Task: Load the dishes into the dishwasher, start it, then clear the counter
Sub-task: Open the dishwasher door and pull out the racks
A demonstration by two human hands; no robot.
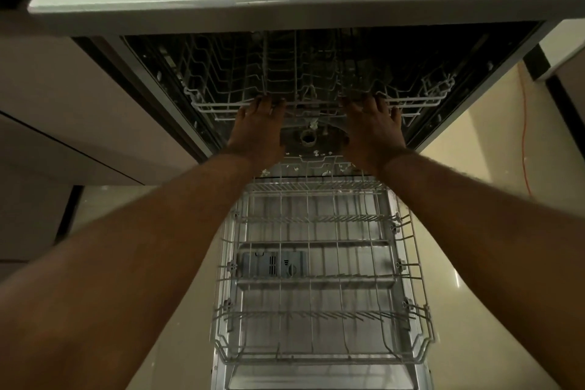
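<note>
Gripping upper rack (207, 104) front rail with left hand (258, 127) and right hand (375, 128), spaced apart for straight pull. With lower rack (316, 244) out over door (316, 378), empty, ready for loading.

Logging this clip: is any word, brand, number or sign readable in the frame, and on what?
No text can be read anywhere.
Grey plastic detergent dispenser in the open dishwasher door: small dark marks, too blurred to read.
White wire upper rack, gripped by the left hand and right hand: no label visible.
</note>
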